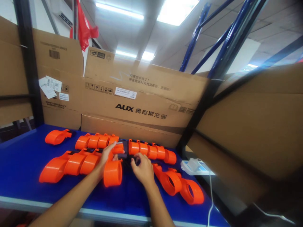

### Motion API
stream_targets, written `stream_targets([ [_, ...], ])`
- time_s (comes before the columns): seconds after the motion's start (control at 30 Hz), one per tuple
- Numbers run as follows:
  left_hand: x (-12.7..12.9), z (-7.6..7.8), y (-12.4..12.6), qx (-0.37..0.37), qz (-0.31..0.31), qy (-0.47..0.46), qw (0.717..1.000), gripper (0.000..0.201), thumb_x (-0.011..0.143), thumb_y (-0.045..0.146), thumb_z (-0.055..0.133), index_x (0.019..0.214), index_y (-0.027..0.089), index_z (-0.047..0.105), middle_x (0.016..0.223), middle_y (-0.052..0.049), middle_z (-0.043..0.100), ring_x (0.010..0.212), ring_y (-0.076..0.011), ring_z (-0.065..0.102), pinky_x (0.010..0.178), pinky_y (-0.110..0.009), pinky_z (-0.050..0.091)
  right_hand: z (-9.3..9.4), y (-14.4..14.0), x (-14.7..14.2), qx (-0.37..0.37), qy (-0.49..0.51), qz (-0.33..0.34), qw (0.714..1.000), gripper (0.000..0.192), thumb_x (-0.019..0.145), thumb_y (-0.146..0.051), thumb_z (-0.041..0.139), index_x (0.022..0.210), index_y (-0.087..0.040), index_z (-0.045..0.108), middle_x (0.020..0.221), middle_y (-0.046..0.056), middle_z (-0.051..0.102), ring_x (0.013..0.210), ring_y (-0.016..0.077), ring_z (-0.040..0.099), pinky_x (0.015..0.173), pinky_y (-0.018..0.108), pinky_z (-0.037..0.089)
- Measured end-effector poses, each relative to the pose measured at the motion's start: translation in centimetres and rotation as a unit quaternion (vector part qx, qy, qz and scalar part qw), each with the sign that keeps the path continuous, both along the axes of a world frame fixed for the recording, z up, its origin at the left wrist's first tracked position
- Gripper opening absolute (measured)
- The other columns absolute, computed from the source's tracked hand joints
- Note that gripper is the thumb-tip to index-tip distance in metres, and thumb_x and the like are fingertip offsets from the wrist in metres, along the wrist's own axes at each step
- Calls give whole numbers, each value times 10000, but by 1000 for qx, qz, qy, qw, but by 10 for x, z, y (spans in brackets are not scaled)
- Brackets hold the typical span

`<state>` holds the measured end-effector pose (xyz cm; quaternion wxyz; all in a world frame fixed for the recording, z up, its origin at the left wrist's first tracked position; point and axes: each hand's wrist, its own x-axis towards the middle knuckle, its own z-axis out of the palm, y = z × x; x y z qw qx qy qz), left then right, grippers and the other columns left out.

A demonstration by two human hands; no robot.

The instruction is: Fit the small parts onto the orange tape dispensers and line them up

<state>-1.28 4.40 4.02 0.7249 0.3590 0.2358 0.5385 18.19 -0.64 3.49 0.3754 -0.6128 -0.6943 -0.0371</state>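
Note:
My left hand [108, 157] is closed around an orange plastic ring piece [113, 173], whose broad loop hangs below the fingers. An upper orange part shows beside the thumb, with a thin pale edge on top. To its right, my right hand [143, 168] has thumb and fingers curled together near a small dark object. What sits between those fingers is too dark to make out. Just behind both hands lies a dark flat rectangular thing [125, 146], partly hidden by the left hand.
Orange rings lie in rows on the blue table [26, 160]: a back left row [93, 141], a front left row [73, 164], a back right row [151, 151] and a front right group [191, 191]. Cardboard [142, 91] walls the back. A white power strip [197, 167] trails a cable at right.

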Motion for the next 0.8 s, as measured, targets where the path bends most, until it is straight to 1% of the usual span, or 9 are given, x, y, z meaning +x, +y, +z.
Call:
stream_targets([
  [0.17,3,-7,-1,38,34,34,998,438,789,546,653,721,114,679,338,24,456,289,-100,412,366,-220,285,2,-2,1,-27,-58,22,998,47,789,-265,640,810,-231,663,801,16,671,766,179,590,601,245,350],
  [0.27,7,-10,-3,68,61,57,994,422,783,540,662,677,132,647,368,15,496,295,-93,413,365,-218,292,3,-3,1,-25,-65,25,997,43,793,-249,626,772,-226,655,822,21,671,783,179,590,605,244,351],
  [0.37,12,-10,-7,75,82,65,992,378,758,522,695,690,160,609,432,25,546,307,-81,414,361,-207,297,2,-2,3,-22,-48,21,998,79,803,-249,610,742,-224,653,792,23,666,766,184,592,598,248,354],
  [0.43,14,-9,-9,72,92,73,990,371,737,519,716,707,171,591,473,31,566,315,-72,409,357,-200,290,1,0,4,-13,-12,33,999,111,822,-253,592,738,-221,658,763,24,666,756,189,600,617,256,382],
  [0.53,16,-8,-13,79,98,103,987,377,718,521,734,744,172,594,522,35,577,326,-65,410,349,-196,274,0,4,4,4,108,99,989,195,891,-314,543,811,-208,685,779,40,690,754,197,625,675,276,452],
  [0.6,17,-7,-14,90,87,125,984,380,722,525,730,786,170,611,531,47,557,329,-62,406,345,-194,268,-1,5,1,4,210,153,965,257,918,-391,540,940,-193,702,814,53,707,746,201,641,684,285,489],
  [0.67,18,-7,-16,100,70,137,983,385,738,530,714,853,173,626,530,65,530,325,-59,399,343,-193,266,-1,6,-4,-8,291,194,937,333,907,-447,576,1074,-183,692,867,63,720,758,203,654,683,289,513],
  [0.73,20,-7,-17,109,54,142,982,391,756,530,697,918,183,621,532,79,512,316,-57,395,340,-192,259,0,7,-10,-19,333,228,915,379,887,-462,616,1141,-189,683,952,75,730,823,211,668,727,301,533],
  [0.8,22,-8,-19,118,38,143,982,389,768,529,688,948,194,603,539,87,504,311,-56,397,339,-190,250,2,7,-15,-27,345,258,902,365,882,-458,629,1129,-198,698,1003,80,734,906,227,673,805,329,538],
])
